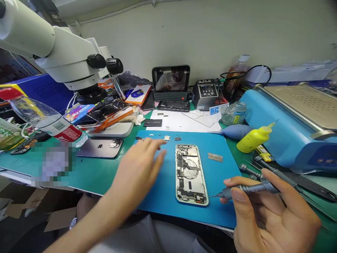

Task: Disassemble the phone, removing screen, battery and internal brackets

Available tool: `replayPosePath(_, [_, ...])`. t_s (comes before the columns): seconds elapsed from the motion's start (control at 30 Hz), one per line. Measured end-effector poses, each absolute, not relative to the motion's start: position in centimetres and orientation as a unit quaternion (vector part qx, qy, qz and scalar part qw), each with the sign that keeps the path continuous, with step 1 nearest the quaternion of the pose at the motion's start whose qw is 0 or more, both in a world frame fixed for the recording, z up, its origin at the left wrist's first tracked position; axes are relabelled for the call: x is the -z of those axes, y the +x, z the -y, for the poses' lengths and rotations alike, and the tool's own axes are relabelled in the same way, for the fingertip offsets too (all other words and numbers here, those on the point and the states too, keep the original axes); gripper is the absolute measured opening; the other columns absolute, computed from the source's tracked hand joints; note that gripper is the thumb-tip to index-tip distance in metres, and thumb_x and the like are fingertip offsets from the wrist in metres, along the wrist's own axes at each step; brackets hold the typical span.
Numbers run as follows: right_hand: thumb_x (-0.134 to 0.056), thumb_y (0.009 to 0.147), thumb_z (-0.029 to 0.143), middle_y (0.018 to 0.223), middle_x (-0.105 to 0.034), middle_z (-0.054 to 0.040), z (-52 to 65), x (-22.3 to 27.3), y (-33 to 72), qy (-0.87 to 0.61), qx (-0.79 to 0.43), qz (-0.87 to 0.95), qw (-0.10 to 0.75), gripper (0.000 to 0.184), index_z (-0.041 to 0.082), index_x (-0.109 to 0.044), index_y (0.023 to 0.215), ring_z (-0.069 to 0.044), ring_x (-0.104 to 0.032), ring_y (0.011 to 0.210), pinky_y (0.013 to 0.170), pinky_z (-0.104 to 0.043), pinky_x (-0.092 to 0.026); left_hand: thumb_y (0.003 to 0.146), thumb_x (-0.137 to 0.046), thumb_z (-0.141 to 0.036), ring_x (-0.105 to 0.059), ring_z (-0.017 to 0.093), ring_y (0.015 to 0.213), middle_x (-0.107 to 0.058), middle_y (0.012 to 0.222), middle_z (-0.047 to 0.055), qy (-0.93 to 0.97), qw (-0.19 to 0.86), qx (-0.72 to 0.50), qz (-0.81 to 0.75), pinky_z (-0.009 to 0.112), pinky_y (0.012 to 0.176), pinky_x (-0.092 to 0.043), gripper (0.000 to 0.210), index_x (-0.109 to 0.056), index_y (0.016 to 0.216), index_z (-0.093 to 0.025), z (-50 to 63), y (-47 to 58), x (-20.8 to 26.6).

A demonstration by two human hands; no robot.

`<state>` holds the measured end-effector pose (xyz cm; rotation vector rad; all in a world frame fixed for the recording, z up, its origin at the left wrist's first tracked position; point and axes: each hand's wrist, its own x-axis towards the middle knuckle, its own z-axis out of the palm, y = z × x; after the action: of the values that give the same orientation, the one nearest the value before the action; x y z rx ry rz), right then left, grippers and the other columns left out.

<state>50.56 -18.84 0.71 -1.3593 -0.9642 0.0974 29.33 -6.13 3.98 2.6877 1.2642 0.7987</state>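
Note:
My right hand grips a dark grey precision screwdriver between thumb and fingers, its thin tip pointing left beside the lower corner of an opened phone. That phone lies on the blue mat with its inner boards and round coil showing. My left hand is over the left of the mat, fingers stretched forward and apart, and I see nothing held in it. Just ahead of its fingertips are a small metal part and a small dark part. A flat metal strip lies right of the phone.
A black battery and tiny parts lie on white paper. The microscope overhangs the left side, near a bottle and another phone. At right are a yellow bottle, several hand tools and a blue machine.

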Motion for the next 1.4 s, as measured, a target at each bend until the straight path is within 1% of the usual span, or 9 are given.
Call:
replayPosePath(0.13, [-0.085,0.098,0.031,0.090,-0.076,-0.0038,18.7,-0.6,50.5,-0.614,0.001,0.362,0.702,0.052,0.022,-0.065,0.146,-0.018,-0.074,0.067,0.049,-0.026,-0.062,0.105,-0.062,-0.075,-0.073,0.038,0.116,-0.063,0.161,0.021,0.886,-0.028,-0.237,-0.399,0.049,0.086,-0.060,0.089,-0.042,0.170,-0.018,13.1,32.7,-1.9])
replayPosePath(0.23, [-0.085,0.099,0.033,0.094,-0.075,-0.0043,18.5,-0.4,50.8,-0.603,0.002,0.351,0.716,0.058,0.024,-0.061,0.151,-0.017,-0.069,0.063,0.048,-0.028,-0.058,0.088,-0.080,-0.082,-0.071,0.042,0.118,-0.056,0.169,0.025,0.861,-0.043,-0.233,-0.450,0.054,0.086,-0.060,0.118,-0.038,0.173,-0.011,15.3,35.6,-0.8])
replayPosePath(0.4, [-0.085,0.098,0.038,0.096,-0.075,-0.0035,18.4,-0.4,50.8,-0.623,-0.015,0.340,0.705,0.059,0.027,-0.061,0.151,-0.014,-0.064,0.055,0.048,-0.029,-0.057,0.096,-0.081,-0.042,-0.067,0.041,0.123,-0.058,0.169,0.020,0.851,-0.028,-0.231,-0.470,0.057,0.093,-0.060,0.092,-0.040,0.173,-0.015,15.0,37.5,-0.5])
replayPosePath(0.53, [-0.083,0.100,0.043,0.095,-0.075,-0.0033,18.3,-0.8,50.5,-0.633,-0.016,0.331,0.700,0.059,0.027,-0.060,0.151,-0.014,-0.062,0.053,0.047,-0.029,-0.056,0.092,-0.072,-0.022,-0.059,0.039,0.142,-0.045,0.179,0.016,0.849,0.044,-0.258,-0.460,0.053,0.107,-0.057,0.097,-0.027,0.178,-0.021,14.8,35.0,-0.2])
replayPosePath(0.67, [-0.082,0.100,0.044,0.093,-0.075,-0.0026,18.4,-0.9,50.5,-0.632,-0.030,0.339,0.697,0.057,0.026,-0.060,0.150,-0.015,-0.064,0.053,0.045,-0.029,-0.056,0.098,-0.075,-0.036,-0.061,0.045,0.138,-0.061,0.159,0.020,0.835,0.014,-0.236,-0.496,0.060,0.109,-0.052,0.095,-0.025,0.178,-0.022,14.2,30.8,0.4])
replayPosePath(0.77, [-0.082,0.101,0.041,0.093,-0.077,-0.0031,18.5,-0.7,50.7,-0.622,-0.060,0.368,0.689,0.055,0.025,-0.060,0.149,-0.015,-0.066,0.055,0.045,-0.028,-0.058,0.105,-0.071,-0.038,-0.068,0.040,0.125,-0.071,0.143,0.015,0.843,0.022,-0.246,-0.477,0.054,0.100,-0.056,0.081,-0.032,0.175,-0.028,13.1,28.4,0.8])
replayPosePath(1.07, [-0.072,0.106,0.018,0.100,-0.080,-0.0038,18.0,-1.0,48.4,-0.584,-0.119,0.514,0.617,0.051,0.027,-0.056,0.153,-0.015,-0.076,0.061,0.053,-0.026,-0.068,0.107,-0.071,-0.025,-0.069,0.035,0.136,-0.061,0.158,0.010,0.817,0.190,-0.308,-0.448,0.046,0.102,-0.067,0.080,-0.035,0.175,-0.046,13.4,26.6,1.3])
replayPosePath(1.23, [-0.068,0.105,0.012,0.115,-0.080,-0.0099,16.8,0.1,45.9,-0.555,-0.099,0.572,0.596,0.052,0.027,-0.056,0.154,-0.022,-0.086,0.090,0.061,-0.028,-0.072,0.115,-0.063,-0.036,-0.068,0.034,0.142,-0.063,0.157,0.011,0.831,0.170,-0.336,-0.408,0.046,0.106,-0.067,0.071,-0.031,0.177,-0.046,13.5,26.2,1.7])
replayPosePath(1.4, [-0.070,0.105,0.011,0.112,-0.080,-0.0093,16.9,0.8,45.7,-0.537,-0.067,0.613,0.576,0.054,0.026,-0.056,0.155,-0.025,-0.087,0.098,0.064,-0.028,-0.074,0.117,-0.060,-0.034,-0.069,0.029,0.142,-0.070,0.149,0.010,0.840,0.140,-0.385,-0.356,0.042,0.110,-0.064,0.070,-0.028,0.179,-0.041,13.3,26.2,2.2])
